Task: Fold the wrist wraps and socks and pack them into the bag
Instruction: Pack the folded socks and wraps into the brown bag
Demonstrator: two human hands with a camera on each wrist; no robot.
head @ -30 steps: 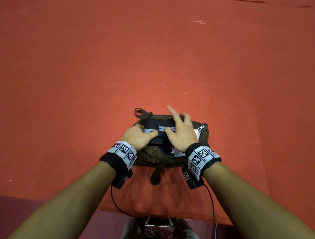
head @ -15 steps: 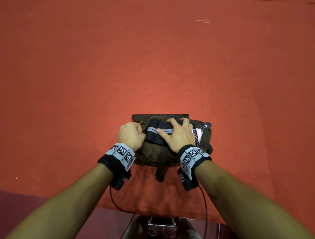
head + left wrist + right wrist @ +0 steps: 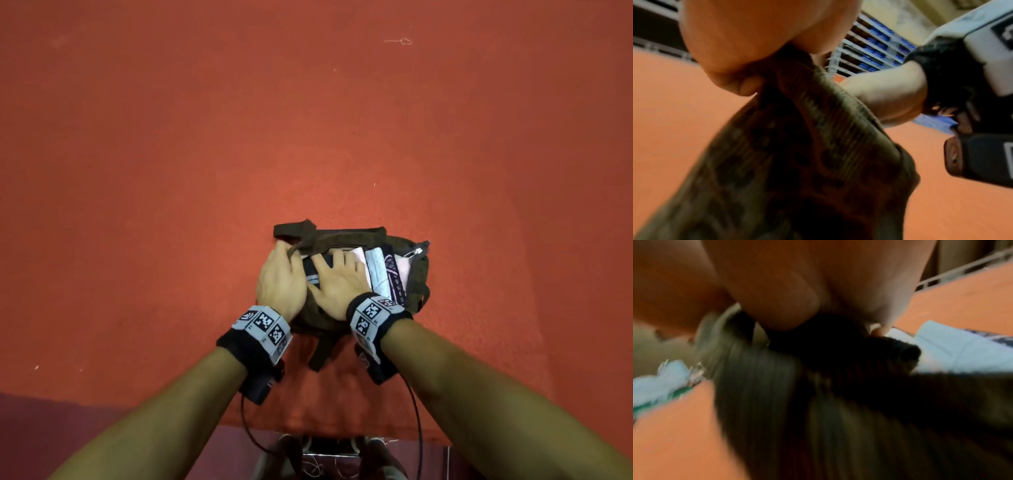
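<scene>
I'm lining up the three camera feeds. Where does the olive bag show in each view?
Head: bag at centre, under both hands.
Left wrist: bag fills the lower middle, below the left hand.
Right wrist: bag, blurred, across the bottom.
Shared landmark: the red floor.

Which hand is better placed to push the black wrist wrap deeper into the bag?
Right. The right hand lies flat on the black wrist wrap in the open bag, while the left hand holds the bag's edge.

Wrist wrap (image 3: 310, 274) lies in the bag (image 3: 416, 274) (socks (image 3: 375, 270) to its right).
</scene>
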